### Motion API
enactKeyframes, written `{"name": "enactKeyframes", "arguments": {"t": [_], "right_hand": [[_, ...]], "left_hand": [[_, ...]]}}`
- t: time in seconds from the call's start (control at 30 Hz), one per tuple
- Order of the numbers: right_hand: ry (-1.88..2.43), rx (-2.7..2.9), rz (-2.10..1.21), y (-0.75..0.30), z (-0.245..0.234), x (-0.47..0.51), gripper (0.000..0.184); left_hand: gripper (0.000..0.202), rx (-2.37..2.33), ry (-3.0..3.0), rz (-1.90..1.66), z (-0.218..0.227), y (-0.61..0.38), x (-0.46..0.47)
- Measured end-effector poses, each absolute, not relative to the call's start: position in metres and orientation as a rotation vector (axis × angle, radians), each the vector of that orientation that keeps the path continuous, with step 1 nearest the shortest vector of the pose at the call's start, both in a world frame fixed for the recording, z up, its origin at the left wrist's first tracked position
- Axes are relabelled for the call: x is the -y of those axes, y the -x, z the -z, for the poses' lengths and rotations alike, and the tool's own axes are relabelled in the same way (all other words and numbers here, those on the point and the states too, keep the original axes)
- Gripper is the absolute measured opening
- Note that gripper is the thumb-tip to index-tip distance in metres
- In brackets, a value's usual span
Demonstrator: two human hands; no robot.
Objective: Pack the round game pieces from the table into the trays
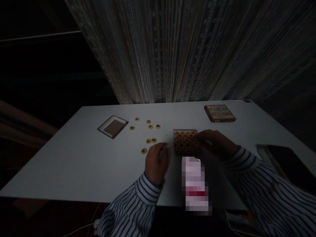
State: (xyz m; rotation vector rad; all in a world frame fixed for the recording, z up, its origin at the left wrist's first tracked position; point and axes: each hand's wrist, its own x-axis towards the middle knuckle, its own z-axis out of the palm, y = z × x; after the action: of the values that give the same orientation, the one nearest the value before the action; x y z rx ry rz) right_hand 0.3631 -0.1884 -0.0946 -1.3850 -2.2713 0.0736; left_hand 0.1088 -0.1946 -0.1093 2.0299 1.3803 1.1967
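Observation:
A small open box (174, 148) stands in front of me, packed with rows of round xiangqi pieces (185, 141), the far ones marked in red. My right hand (217, 143) reaches in from the right, its fingers bent together over the box's right side; whatever is between the fingertips is hidden. Left of the box, my left hand (156, 164) hovers low over the table with curled fingers, slightly blurred, and I cannot make out what it holds. Beyond it lie several loose xiangqi pieces with dark characters, among them a near piece (144, 151) and a far piece (137, 119).
On the white table (81, 164), a shallow brown-edged tray or lid (113, 127) lies at left. A flat printed box (219, 113) sits at the back right. A dark flat object (288, 161) is beside my right forearm. A pixelated patch covers something at the near edge. String curtains (168, 52) hang behind.

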Motion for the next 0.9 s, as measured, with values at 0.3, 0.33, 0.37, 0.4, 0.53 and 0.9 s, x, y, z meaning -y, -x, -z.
{"name": "enactKeyframes", "arguments": {"t": [0.3, 0.33, 0.37, 0.4, 0.53, 0.9], "right_hand": [[1.506, 1.874, -0.196, -0.346, 0.092, 0.24, 0.019], [1.524, 1.824, -0.193, -0.345, 0.097, 0.244, 0.019], [1.542, 1.781, -0.18, -0.345, 0.103, 0.246, 0.019], [1.557, 1.754, -0.168, -0.344, 0.11, 0.248, 0.019], [1.58, 1.732, -0.124, -0.345, 0.131, 0.247, 0.018], [1.646, 1.642, -0.161, -0.348, 0.14, 0.249, 0.021]], "left_hand": [[0.019, -1.518, -2.021, -1.298, 0.136, -0.051, 0.206], [0.018, -1.524, -2.029, -1.284, 0.139, -0.049, 0.207], [0.018, -1.529, -2.04, -1.262, 0.141, -0.047, 0.208], [0.018, -1.532, -2.05, -1.234, 0.143, -0.046, 0.209], [0.02, -1.535, -2.041, -1.136, 0.143, -0.046, 0.21], [0.021, -1.521, -1.989, -1.132, 0.148, -0.044, 0.208]]}}
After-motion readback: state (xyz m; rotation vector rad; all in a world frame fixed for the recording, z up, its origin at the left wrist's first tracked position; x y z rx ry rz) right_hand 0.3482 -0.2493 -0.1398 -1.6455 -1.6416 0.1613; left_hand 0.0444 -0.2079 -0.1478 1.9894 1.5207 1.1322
